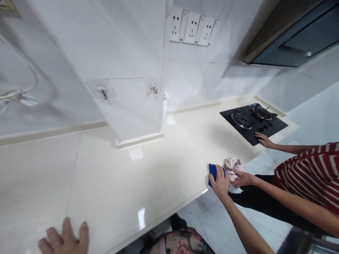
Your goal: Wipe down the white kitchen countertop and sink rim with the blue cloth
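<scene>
My left hand (66, 238) lies on the cream countertop (113, 180) at the bottom left, fingers spread and nothing in them. Near the counter's front edge, my right hand (221, 185) grips a folded blue cloth (212, 171), pressing it on the surface. Just beyond it, a co-worker's hand (242, 179) holds a crumpled pale pink cloth (232, 164) close to my fingers. That person's other hand (263, 140) rests at the near edge of the black gas hob (249, 130).
A tiled wall column (132, 109) with two clear hooks juts onto the counter. Several sockets (192, 28) are on the back wall. A dark range hood (296, 38) hangs above the hob. The co-worker in a striped top (312, 169) stands at my right.
</scene>
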`<action>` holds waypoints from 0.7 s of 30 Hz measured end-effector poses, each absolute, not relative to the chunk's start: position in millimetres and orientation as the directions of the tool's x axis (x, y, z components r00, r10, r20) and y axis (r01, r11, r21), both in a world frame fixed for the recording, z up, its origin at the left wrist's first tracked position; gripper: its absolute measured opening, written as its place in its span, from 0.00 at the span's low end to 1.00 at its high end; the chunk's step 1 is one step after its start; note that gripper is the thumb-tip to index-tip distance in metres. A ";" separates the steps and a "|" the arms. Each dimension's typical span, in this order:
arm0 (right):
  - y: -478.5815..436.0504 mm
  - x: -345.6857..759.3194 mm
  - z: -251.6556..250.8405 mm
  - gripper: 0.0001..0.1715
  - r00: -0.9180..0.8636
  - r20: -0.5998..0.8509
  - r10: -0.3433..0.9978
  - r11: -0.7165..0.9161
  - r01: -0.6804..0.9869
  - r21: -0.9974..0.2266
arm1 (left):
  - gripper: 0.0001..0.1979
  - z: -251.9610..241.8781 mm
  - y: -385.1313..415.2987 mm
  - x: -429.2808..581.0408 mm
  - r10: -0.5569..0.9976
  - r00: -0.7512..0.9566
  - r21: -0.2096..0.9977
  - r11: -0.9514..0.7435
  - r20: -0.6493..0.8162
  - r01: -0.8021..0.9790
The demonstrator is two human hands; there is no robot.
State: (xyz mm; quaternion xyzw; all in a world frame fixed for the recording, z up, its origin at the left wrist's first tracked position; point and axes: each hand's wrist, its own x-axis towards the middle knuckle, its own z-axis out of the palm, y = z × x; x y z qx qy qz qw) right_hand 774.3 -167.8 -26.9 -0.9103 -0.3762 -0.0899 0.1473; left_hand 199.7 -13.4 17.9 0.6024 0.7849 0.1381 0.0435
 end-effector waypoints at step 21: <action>-65.0 472.9 -14.7 0.43 -0.143 0.122 0.982 0.181 0.896 -0.406 | 0.45 -23.4 28.3 88.4 0.997 -0.028 0.347 -0.001 0.077 0.938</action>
